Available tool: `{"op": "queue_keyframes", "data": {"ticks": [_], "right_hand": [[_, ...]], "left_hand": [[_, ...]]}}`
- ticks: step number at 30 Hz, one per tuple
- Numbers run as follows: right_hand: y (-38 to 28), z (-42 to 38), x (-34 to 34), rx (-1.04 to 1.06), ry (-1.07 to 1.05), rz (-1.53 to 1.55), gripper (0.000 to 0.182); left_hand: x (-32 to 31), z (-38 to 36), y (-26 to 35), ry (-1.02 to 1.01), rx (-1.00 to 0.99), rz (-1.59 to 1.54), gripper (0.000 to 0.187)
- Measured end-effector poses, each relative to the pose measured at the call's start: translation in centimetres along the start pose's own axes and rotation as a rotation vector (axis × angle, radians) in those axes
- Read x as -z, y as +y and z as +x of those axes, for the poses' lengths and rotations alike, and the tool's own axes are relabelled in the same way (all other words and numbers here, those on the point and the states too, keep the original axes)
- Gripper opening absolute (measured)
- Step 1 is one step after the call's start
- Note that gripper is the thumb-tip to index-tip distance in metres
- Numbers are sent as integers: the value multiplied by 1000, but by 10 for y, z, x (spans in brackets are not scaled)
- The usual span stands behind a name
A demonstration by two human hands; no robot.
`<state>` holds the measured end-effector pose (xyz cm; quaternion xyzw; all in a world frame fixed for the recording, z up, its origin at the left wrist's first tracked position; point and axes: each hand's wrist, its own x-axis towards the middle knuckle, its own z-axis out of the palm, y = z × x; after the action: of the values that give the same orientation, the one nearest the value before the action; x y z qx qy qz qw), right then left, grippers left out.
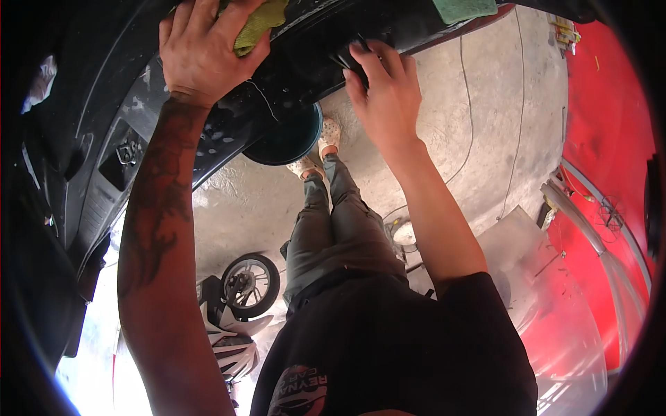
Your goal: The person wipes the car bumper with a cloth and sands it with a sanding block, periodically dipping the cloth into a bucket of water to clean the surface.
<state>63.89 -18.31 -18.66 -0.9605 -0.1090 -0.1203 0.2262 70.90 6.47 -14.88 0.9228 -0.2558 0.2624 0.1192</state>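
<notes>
My left hand (208, 52) presses a yellow-green cloth (263, 26) against a glossy black car body panel (305, 66), near the top of the view. The cloth bunches out beside the thumb. To the right, my right hand (387, 93) rests at the same panel, thumb and fingers pinched around a small dark piece (356, 64). Black on black, that piece cannot be made out clearly. A flat green pad (463, 8) lies on the panel's edge, beyond my right hand.
Below the panel a dark round bucket (309, 147) stands on the concrete floor (444, 104) by my feet. Thin cords cross the floor at right. Behind me are a motorcycle wheel (250, 285) and a clear plastic sheet (555, 326). A red wall (610, 90) rises at right.
</notes>
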Motion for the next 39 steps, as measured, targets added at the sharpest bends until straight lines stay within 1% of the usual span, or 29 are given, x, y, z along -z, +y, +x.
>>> {"op": "queue_keyframes", "data": {"ticks": [4,7,10,13,17,21,25,28,35,39], "right_hand": [[-1,29,-17,54,79,-20,41],[-2,14,-11,15,44,-6,40],[-8,-10,0,-68,1,49,38],[-9,6,-8,-41,63,61,37],[-12,25,-15,-39,74,42,37],[-11,-2,-1,-94,-10,56,37],[-8,14,-5,-50,5,46,38],[-6,32,-13,-13,41,37,39],[2,-4,8,-95,-75,42,40],[2,31,-6,6,30,-17,40]], "left_hand": [[1,0,2,-34,28,7,58],[-7,-9,-6,-12,35,32,53],[-9,-9,-7,-18,45,37,51],[-11,-13,-11,-36,53,41,52],[-12,-12,-10,-11,52,26,57],[-13,-12,-11,-12,53,16,56],[-14,-14,-12,0,55,9,57],[-12,-14,-13,-24,42,27,51],[-10,-13,-11,-26,47,26,52],[-10,-11,-10,-17,46,24,53]]}}
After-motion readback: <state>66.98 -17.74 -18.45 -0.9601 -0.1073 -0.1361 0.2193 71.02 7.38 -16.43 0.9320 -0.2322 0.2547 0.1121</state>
